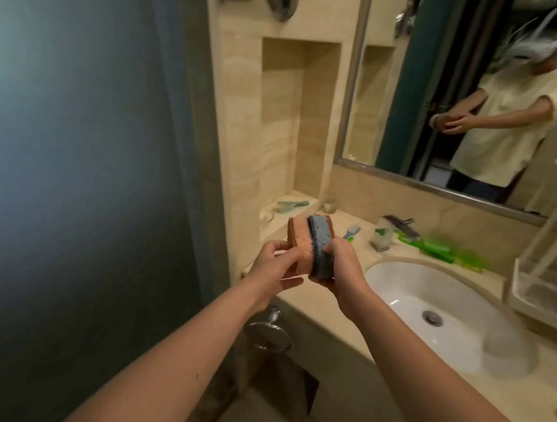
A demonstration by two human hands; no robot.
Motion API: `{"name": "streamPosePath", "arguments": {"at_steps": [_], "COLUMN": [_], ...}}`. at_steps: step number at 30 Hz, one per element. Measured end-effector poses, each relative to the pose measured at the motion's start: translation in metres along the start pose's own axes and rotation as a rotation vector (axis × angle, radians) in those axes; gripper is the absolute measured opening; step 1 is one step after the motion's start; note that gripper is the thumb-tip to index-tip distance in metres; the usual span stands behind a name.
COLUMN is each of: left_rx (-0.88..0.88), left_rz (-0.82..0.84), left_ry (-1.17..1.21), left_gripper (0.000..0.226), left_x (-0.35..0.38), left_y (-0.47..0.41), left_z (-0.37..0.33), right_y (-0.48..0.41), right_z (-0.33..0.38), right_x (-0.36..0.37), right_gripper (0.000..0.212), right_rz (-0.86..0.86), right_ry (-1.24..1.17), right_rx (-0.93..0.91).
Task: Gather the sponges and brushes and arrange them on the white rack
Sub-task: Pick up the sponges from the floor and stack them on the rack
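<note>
Item: two sponges, held upright and pressed face to face above the left end of the counter. The orange sponge is gripped by the left hand, fingers and thumb curled round its lower edge. The blue sponge is clasped by the right hand, fingers wrapped over its near end. Not yet gathered: a small blue-and-green brush lying on the counter just behind the sponges, and a green brush laid behind the basin. Destination: the white rack, stood at the far right, well apart from the hands and beyond the basin; its upper tiers are seen to hold dark items, too blurred to identify. Hazards, as judged: should both sponges be passed to one hand, the soft pair may be squeezed unevenly and one dropped into the basin or to the floor; the brushes may be overlooked.
</note>
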State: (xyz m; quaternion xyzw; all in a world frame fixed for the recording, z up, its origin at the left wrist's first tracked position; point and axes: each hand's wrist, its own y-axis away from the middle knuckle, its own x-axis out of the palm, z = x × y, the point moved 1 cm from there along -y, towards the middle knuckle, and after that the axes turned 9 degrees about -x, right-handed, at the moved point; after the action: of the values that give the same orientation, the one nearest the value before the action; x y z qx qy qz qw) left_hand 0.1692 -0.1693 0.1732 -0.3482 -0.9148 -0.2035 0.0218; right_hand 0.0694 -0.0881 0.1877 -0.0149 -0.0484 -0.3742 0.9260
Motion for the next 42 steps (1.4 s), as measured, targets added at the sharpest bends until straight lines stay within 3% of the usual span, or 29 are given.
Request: {"name": "streamPosePath", "arguments": {"at_steps": [5,14,24,32,42], "left_rx": [0.109,0.194,0.294,0.385,0.468], "left_rz": [0.093,0.183,0.272,0.348,0.214], "left_ry": [-0.055,-0.180,-0.220,-0.226,-0.374], "left_gripper": [0.032,0.032,0.034,0.034,0.034], "left_x": [0.060,0.200,0.377,0.499,0.597], "left_y": [-0.011,-0.034,-0.071,-0.110,-0.184], "left_z": [-0.020,-0.048,-0.084,-0.108,-0.113], "right_y": [0.000,-0.008,-0.052,-0.092,-0.165], "right_z": [0.031,0.080,0.144,0.184,0.195], "right_x": [-0.058,-0.185,-0.348,-0.471,-0.571], "right_gripper": [0.025,0.021,0.024,0.050,0.061], "right_rz": [-0.121,-0.337,-0.544,-0.655,-0.759], "right_ry": [-0.058,0.047,0.102,0.205,0.578], "right_rx": [-0.080,-0.287,-0.366,-0.450,-0.441]}}
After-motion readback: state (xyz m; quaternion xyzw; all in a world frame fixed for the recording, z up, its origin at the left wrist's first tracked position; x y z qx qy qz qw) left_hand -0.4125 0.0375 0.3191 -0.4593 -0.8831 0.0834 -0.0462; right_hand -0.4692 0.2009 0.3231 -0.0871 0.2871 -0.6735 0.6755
